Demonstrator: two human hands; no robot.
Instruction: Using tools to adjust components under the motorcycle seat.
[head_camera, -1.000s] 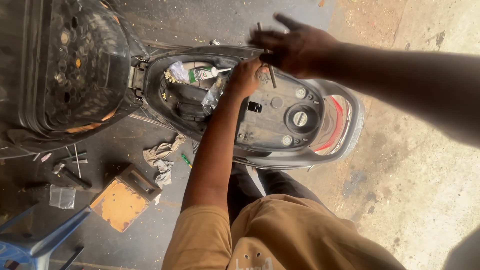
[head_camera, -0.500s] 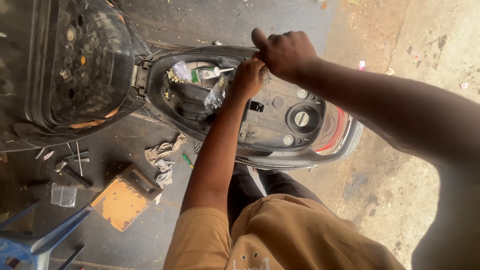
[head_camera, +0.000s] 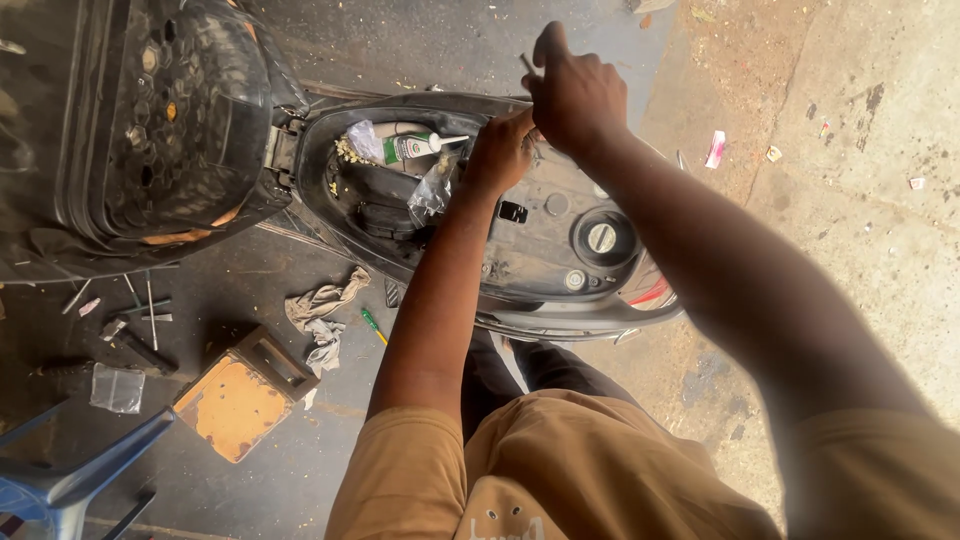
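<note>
Hands met over the open storage tub (head_camera: 380, 215) of a scooter (head_camera: 560, 255), seen from above. The right hand (head_camera: 578, 98) was clenched around a thin metal tool (head_camera: 526, 65), whose tip poked out past the knuckles on the far side; what kind of tool it was could not be told. The left hand (head_camera: 498, 152) lay just beside and under it, touching the right rim of the tub, its fingers curled down on something hidden beneath the palm, so whether it grasped anything could not be told. A crumpled clear plastic bag (head_camera: 432, 190) hung just left of that hand, inside the tub.

Farther left in the tub lay a green and white tube (head_camera: 415, 147) on its side, next to another scrap of clear plastic (head_camera: 362, 138). The raised seat (head_camera: 150, 110) stood tipped up at the far left, its underside showing. To the right of the hands the body panel carried a round fuel cap (head_camera: 600, 237).

On the floor to the left lay a grey rag (head_camera: 322, 310), a small green pen-like stick (head_camera: 373, 325), an orange flat board (head_camera: 232, 405), some loose metal tools (head_camera: 125, 325) and a blue chair (head_camera: 70, 485) at the near left corner.
</note>
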